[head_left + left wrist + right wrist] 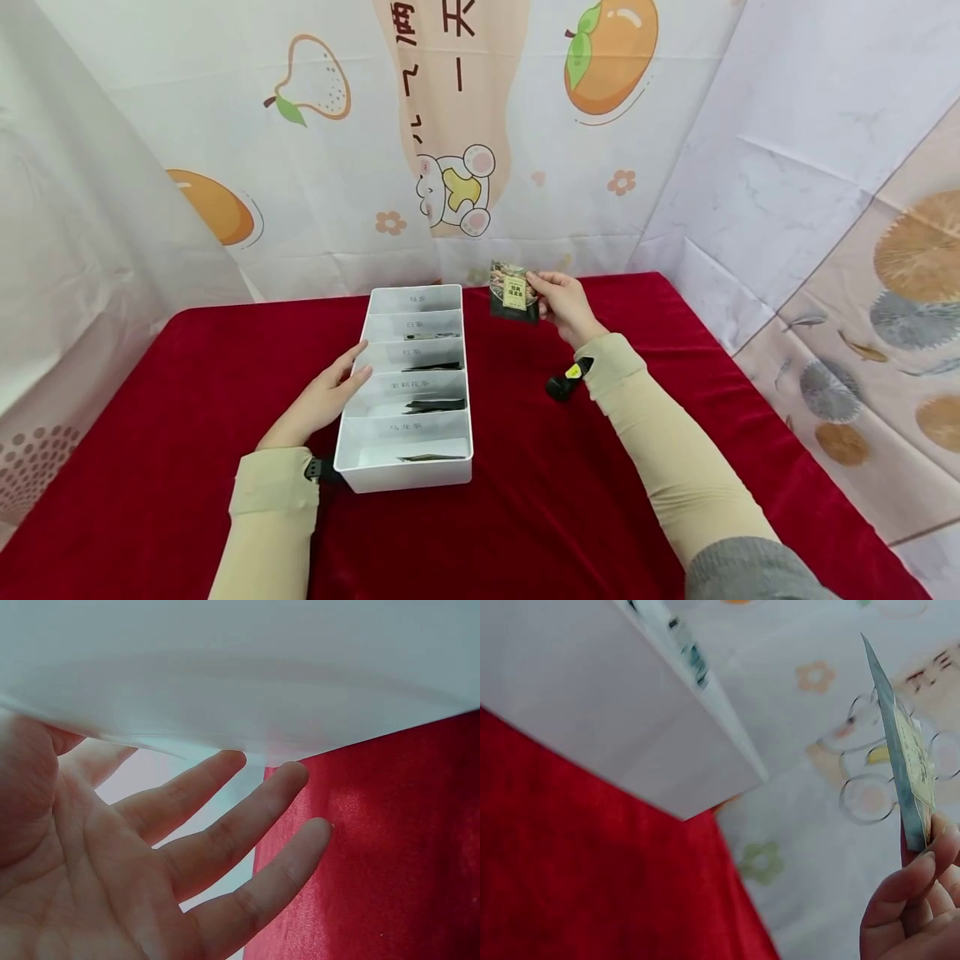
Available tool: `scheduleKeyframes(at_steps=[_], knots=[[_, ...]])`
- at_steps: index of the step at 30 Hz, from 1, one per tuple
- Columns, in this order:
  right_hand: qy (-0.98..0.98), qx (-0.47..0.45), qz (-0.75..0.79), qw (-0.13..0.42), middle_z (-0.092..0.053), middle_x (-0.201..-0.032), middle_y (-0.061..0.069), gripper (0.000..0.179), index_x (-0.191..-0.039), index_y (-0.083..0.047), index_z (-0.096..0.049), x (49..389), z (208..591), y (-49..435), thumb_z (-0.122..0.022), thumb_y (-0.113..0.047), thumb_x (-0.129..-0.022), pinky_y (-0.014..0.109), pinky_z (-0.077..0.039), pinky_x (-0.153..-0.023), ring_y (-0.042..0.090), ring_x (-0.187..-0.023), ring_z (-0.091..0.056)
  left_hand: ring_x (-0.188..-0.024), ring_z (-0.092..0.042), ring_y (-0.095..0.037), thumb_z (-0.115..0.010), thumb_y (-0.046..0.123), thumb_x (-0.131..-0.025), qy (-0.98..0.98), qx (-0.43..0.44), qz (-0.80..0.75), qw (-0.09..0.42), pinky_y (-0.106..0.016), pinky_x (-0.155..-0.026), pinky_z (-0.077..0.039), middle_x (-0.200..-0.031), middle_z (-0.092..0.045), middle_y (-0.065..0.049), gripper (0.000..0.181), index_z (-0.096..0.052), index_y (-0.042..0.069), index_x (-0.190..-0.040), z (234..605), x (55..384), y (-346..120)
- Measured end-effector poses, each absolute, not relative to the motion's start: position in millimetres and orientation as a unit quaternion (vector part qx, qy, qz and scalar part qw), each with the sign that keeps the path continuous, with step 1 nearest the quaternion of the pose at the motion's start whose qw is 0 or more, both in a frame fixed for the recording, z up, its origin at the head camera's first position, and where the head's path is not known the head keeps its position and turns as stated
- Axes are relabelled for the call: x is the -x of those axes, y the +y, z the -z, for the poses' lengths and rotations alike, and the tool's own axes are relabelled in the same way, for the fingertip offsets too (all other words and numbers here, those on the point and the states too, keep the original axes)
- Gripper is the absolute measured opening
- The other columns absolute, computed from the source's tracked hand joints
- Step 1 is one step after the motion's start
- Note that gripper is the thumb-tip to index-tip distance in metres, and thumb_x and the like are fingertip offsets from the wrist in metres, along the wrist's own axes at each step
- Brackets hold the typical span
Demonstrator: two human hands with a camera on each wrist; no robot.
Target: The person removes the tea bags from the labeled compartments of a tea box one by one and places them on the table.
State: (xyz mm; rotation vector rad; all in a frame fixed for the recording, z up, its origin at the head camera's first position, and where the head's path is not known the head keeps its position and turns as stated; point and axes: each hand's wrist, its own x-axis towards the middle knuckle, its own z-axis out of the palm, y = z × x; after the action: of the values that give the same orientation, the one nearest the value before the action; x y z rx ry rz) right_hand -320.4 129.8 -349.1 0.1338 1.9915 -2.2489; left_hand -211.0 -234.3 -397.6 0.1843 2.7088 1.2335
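A dark tea bag sachet (514, 292) with a yellow label is pinched at its edge by my right hand (567, 307), held up to the right of the box's far end. The right wrist view shows the sachet (907, 761) nearly edge-on between thumb and fingers. My left hand (321, 402) rests against the left side of a long white divided box (403, 477). In the left wrist view the left hand (187, 862) has its fingers spread and fairly straight by the box wall (247, 697). Several labelled compartments hold flat packets (435, 406); the farthest shows none.
The box stands on a red cloth (570, 492) covering the table. Behind it hangs a white curtain (322, 192) with fruit and cartoon prints, close to the table's back edge. A patterned curtain (847, 333) closes the right side. Black straps with small devices (562, 385) sit on both wrists.
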Motion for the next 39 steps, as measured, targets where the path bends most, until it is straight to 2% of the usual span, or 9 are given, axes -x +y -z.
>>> scheduleKeyframes(at_steps=[3, 10, 23, 31, 39], knots=[[0.666, -0.056, 0.74, 0.077, -0.062, -0.074, -0.008, 0.02, -0.113, -0.011, -0.063, 328.7, 359.3, 127.4, -0.063, -0.025, -0.098, 0.019, -0.041, -0.047, 0.006, -0.046, -0.043, -0.142, -0.029, -0.05, -0.045, 0.038, -0.105, 0.905, -0.063, -0.413, 0.08, -0.065, -0.113, -0.029, -0.159, -0.024, -0.029, 0.067, -0.017, 0.01, -0.159, 397.4, 211.3, -235.0], [0.713, -0.061, 0.693, 0.089, -0.059, -0.073, -0.008, 0.035, -0.125, -0.005, -0.061, 340.9, 382.2, 120.1, -0.063, -0.027, -0.098, 0.021, -0.039, -0.05, 0.007, -0.049, -0.044, -0.143, -0.027, -0.049, -0.046, 0.038, -0.105, 0.903, -0.066, -0.418, 0.079, -0.065, -0.113, -0.028, -0.16, -0.023, -0.028, 0.067, -0.017, 0.01, -0.159, 396.7, 211.5, -235.3], [0.748, -0.074, 0.648, 0.12, -0.063, -0.069, -0.011, 0.04, -0.129, -0.002, -0.063, 343.6, 420.2, 116.3, -0.063, -0.028, -0.098, 0.024, -0.034, -0.052, 0.007, -0.049, -0.04, -0.144, -0.028, -0.048, -0.046, 0.04, -0.105, 0.903, -0.061, -0.418, 0.081, -0.064, -0.113, -0.029, -0.16, -0.023, -0.027, 0.068, -0.017, 0.012, -0.16, 398.9, 212.0, -235.4], [0.771, -0.067, 0.624, 0.108, -0.062, -0.068, -0.012, 0.04, -0.128, 0.0, -0.062, 341.6, 433.5, 112.7, -0.063, -0.027, -0.099, 0.022, -0.036, -0.051, 0.006, -0.048, -0.041, -0.142, -0.031, -0.049, -0.045, 0.041, -0.105, 0.904, -0.059, -0.415, 0.08, -0.064, -0.112, -0.031, -0.159, -0.024, -0.028, 0.068, -0.018, 0.012, -0.159, 399.5, 211.0, -236.6], [0.789, -0.06, 0.605, 0.095, -0.059, -0.071, -0.008, 0.039, -0.126, 0.001, -0.064, 340.9, 439.9, 109.9, -0.064, -0.027, -0.098, 0.022, -0.038, -0.05, 0.006, -0.047, -0.041, -0.142, -0.03, -0.049, -0.046, 0.036, -0.105, 0.903, -0.059, -0.417, 0.079, -0.064, -0.113, -0.03, -0.159, -0.024, -0.028, 0.065, -0.018, 0.011, -0.159, 398.6, 210.7, -236.2]])
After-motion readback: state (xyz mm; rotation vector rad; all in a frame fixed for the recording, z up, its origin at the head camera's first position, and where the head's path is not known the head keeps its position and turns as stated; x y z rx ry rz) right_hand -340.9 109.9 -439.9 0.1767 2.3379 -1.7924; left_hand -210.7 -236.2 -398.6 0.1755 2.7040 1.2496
